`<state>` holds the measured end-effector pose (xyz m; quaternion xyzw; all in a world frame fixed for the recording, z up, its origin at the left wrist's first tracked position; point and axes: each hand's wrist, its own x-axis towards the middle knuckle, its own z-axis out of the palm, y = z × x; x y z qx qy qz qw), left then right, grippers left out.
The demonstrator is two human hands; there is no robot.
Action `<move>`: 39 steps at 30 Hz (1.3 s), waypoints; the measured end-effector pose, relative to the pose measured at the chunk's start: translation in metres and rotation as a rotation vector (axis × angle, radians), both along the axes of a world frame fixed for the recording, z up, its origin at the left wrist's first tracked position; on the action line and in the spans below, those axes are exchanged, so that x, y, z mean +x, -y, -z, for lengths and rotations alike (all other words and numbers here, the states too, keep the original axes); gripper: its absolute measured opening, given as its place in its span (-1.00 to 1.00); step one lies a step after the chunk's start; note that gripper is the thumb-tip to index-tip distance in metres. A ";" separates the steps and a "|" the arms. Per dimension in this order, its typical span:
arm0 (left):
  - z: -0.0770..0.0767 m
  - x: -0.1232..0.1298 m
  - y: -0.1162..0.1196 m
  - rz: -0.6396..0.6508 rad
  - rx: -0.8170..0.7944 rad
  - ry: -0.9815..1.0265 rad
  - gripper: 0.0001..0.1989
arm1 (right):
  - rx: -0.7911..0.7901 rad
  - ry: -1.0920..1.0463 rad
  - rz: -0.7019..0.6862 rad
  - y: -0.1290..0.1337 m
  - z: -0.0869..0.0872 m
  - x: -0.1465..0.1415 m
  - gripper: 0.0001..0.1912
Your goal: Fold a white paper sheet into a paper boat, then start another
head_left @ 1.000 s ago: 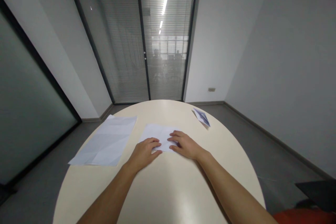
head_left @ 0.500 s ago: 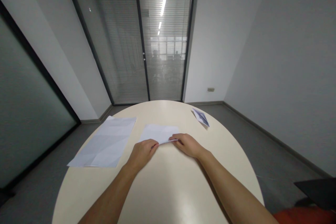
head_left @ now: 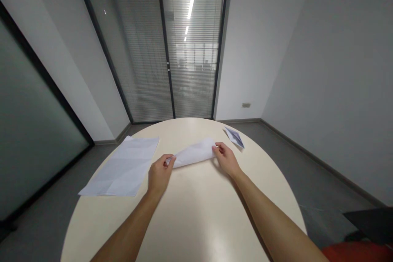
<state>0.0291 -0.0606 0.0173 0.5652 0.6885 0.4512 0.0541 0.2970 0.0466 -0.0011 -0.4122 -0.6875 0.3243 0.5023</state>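
Observation:
A folded sheet of white paper is held between my two hands, tilted with its right end higher, slightly above the table. My left hand pinches its left end between thumb and fingers. The right end is gripped by my right hand, thumb and fingertips closed on the edge. To the left, a larger creased stack of white paper lies flat. A small folded paper piece with grey-blue shading rests near the table's far right edge.
All the paper is on a round cream table. Beyond it stand a glass partition with blinds and a pale wall. At the lower right are a dark flat object and something red.
Both hands have moved apart and lifted the folded paper off the table. Its right end has risen away from me, and the paper now looks like a narrower strip.

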 end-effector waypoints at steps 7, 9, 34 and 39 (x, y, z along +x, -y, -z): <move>-0.011 0.009 0.005 -0.012 0.140 0.271 -0.57 | -0.061 -0.266 0.013 -0.005 -0.004 0.000 -0.56; -0.014 0.012 0.006 -0.006 0.143 0.303 -0.57 | -0.078 -0.306 0.042 -0.007 -0.003 0.000 -0.55; 0.003 0.014 0.001 0.321 -0.032 -0.266 -0.72 | 0.039 0.839 -0.431 0.044 -0.036 -0.012 -0.43; 0.013 0.012 0.004 0.608 -0.173 -0.459 -0.58 | -0.004 0.795 -0.600 0.045 -0.045 -0.012 -0.48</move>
